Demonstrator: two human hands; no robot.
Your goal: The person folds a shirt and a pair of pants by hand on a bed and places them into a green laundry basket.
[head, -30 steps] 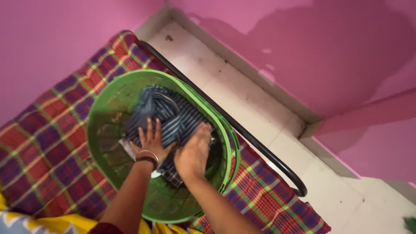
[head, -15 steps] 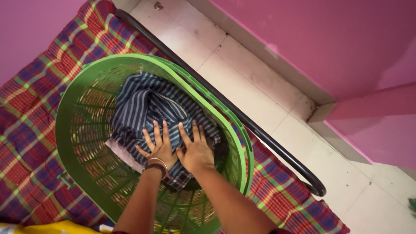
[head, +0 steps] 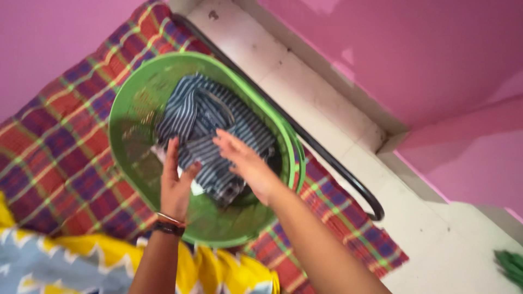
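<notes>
A green plastic laundry basket stands on a red, blue and green plaid bed cover. Inside it lies a dark blue shirt with thin white stripes, crumpled on top of a pale cloth. My left hand, with bangles at the wrist, hovers over the basket's near side, fingers apart and empty. Just right of it, my right hand is raised above the shirt, fingers spread, holding nothing.
A black metal bed rail runs along the mattress edge beside a pale tiled floor. Pink walls close the corner. Yellow, blue and white patterned cloth lies at the bottom left. Something green sits at the right edge.
Both hands have lifted off the striped shirt, which they were pressing down; it stays in the basket. The view has pulled back and turned.
</notes>
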